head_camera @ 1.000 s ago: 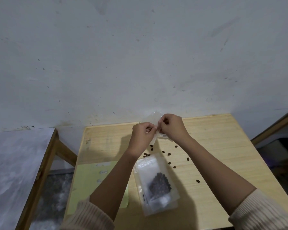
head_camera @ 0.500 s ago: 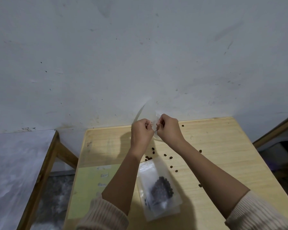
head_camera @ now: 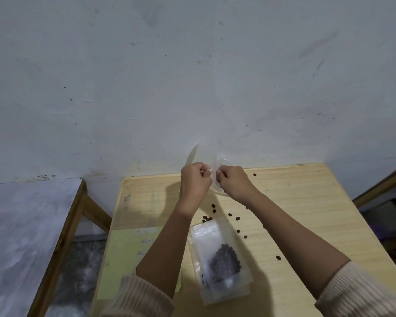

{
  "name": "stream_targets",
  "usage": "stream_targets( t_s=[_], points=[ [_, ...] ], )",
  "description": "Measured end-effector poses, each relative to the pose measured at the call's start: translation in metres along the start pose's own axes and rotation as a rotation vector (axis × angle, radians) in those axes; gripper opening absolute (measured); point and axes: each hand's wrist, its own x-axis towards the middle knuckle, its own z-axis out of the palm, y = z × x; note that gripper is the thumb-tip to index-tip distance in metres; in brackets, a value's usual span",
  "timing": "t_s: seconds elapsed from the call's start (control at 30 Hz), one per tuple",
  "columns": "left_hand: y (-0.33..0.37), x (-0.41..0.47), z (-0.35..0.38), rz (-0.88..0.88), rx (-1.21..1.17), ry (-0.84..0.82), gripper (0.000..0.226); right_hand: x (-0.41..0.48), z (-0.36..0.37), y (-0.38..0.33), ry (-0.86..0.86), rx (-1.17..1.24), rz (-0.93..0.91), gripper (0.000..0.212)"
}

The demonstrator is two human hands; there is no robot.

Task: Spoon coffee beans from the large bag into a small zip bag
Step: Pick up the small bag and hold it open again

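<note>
Your left hand (head_camera: 196, 179) and right hand (head_camera: 232, 181), both pinching the small zip bag (head_camera: 217, 167), have lifted it higher off the tabletop (head_camera: 306, 202), mouth likely being opened, so spooning hasn't begun.

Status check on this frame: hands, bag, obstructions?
Left hand and right hand both pinching small clear plastic zip bag. Dark coffee beans scattered on table. Nothing blocking.
</note>
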Motion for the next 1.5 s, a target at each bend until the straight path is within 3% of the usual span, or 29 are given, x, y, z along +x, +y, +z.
stream_targets(
  t_s=[0.13,0.23,0.43,0.53,0.6,0.73,0.87,1.1,1.2,1.27,1.4,1.5],
  points=[
    [-0.014,0.009,-0.01,-0.088,0.11,0.084,0.02,-0.009,0.009,0.0,-0.018,-0.059,-0.025,0.039],
    [-0.015,0.011,-0.016,-0.047,0.087,0.045,0.018,-0.012,0.014,0.002,0.061,-0.039,-0.017,0.042],
    [-0.006,-0.003,-0.014,0.112,-0.035,0.001,0.008,-0.008,-0.007,0.008,0.276,0.293,0.05,0.005],
    [-0.004,-0.012,-0.011,0.199,-0.123,-0.089,0.004,-0.009,-0.012,0.004,0.261,0.302,-0.046,0.012],
    [-0.009,-0.015,-0.01,0.261,-0.157,-0.196,0.024,-0.007,-0.014,0.004,0.212,0.24,-0.095,0.014],
    [-0.021,-0.014,-0.017,0.299,0.089,-0.431,0.098,-0.008,-0.022,0.003,0.094,0.187,-0.167,0.021],
    [-0.023,-0.012,-0.018,0.39,0.273,-0.403,0.121,-0.009,-0.033,-0.002,-0.018,0.169,-0.182,0.021],
    [-0.02,-0.012,-0.016,0.502,0.301,-0.288,0.118,-0.011,-0.038,-0.01,-0.027,0.003,-0.162,0.021],
    [-0.019,-0.017,-0.012,0.519,0.285,-0.251,0.116,-0.013,-0.034,-0.012,-0.177,-0.12,-0.067,0.028],
    [-0.018,-0.018,-0.009,0.505,0.262,-0.255,0.116,-0.014,-0.03,-0.009,-0.183,-0.133,0.002,0.027],
    [-0.02,-0.017,-0.007,0.52,0.191,-0.285,0.106,-0.015,-0.025,-0.01,-0.089,-0.041,0.062,0.003],
    [-0.024,-0.016,-0.005,0.538,0.207,-0.271,0.091,-0.017,-0.028,-0.013,-0.153,-0.093,0.061,0.024]
  ],
)
